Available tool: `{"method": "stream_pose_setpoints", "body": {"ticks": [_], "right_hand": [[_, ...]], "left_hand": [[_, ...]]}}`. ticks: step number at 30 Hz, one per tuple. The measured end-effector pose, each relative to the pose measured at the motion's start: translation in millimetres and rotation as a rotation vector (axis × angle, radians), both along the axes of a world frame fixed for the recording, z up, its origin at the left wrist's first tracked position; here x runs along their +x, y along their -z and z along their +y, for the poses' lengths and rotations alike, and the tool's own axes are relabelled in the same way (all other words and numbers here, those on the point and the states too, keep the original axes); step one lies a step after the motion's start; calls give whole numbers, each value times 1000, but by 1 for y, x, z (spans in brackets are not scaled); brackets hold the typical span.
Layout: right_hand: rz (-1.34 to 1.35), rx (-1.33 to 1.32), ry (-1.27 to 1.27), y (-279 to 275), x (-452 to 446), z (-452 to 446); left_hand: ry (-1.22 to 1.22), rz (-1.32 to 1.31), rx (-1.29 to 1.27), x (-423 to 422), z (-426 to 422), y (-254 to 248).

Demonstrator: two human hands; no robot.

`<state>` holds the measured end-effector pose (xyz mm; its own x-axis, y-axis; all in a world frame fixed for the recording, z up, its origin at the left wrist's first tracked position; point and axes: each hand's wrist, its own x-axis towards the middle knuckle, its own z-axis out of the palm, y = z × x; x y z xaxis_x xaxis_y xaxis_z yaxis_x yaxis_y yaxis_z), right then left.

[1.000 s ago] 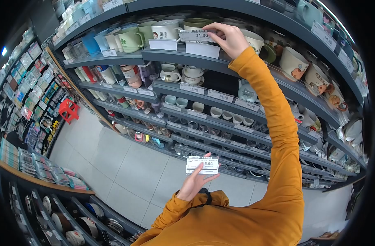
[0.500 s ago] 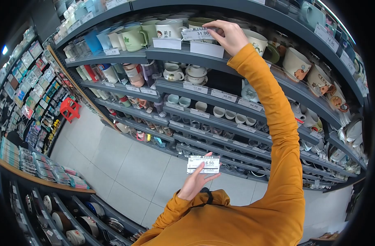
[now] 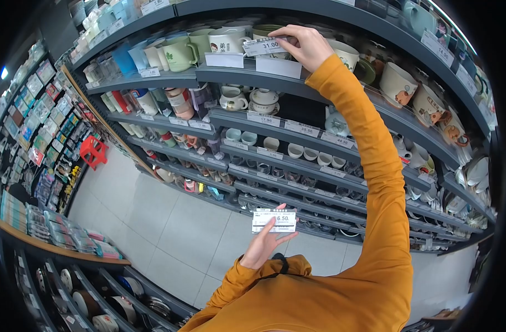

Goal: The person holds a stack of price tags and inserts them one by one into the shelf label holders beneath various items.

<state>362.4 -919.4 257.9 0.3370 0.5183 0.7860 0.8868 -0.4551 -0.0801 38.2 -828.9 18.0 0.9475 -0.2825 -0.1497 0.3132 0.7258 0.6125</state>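
Note:
My right hand (image 3: 308, 47) is raised to the upper mug shelf, thumb and fingers pinched on the right end of a price tag (image 3: 264, 47) reading 31.00. That tag is tilted, just above a blank white label holder (image 3: 278, 67) on the shelf edge. A white mug with characters (image 3: 226, 41) stands to its left, and a green mug behind the tag is partly hidden. Lower down, in front of my body, my left hand (image 3: 259, 246) grips a small stack of price tags (image 3: 274, 220), the top one reading 6.50, with the thumb across its face.
Shelves of cups and teapots curve across the view, with a price strip (image 3: 303, 128) along one edge. A red stool (image 3: 93, 152) stands on the tiled floor (image 3: 181, 232) at left. A low shelf with pots and lids (image 3: 120, 307) is at lower left.
The 31.00 tag has shifted slightly left and tilted a little more in my right hand. My left hand keeps its hold on the stack, almost unmoved.

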Motion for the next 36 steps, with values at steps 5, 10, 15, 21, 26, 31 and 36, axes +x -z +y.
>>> {"method": "stream_pose_setpoints", "body": {"ticks": [5, 10, 15, 21, 26, 31, 36], "right_hand": [[0, -2, -27, 0, 3, 7], [-2, -33, -28, -1, 6, 12], [-56, -94, 26, -8, 2, 6], [-61, -161, 19, -12, 4, -4], [5, -195, 4, -11, -2, -16], [142, -256, 101, -4, -5, -23], [171, -178, -38, 2, 6, -33]], "left_hand": [[-4, -3, -2, 0, 2, -1], [-13, 1, -7, 1, 6, -1], [-15, 2, -4, 2, 9, -1], [-5, -1, -4, 4, 13, -3], [-3, -1, -7, 5, 16, -3], [14, -1, -2, 7, 17, -3], [17, -7, -20, 9, 18, -2]]}}
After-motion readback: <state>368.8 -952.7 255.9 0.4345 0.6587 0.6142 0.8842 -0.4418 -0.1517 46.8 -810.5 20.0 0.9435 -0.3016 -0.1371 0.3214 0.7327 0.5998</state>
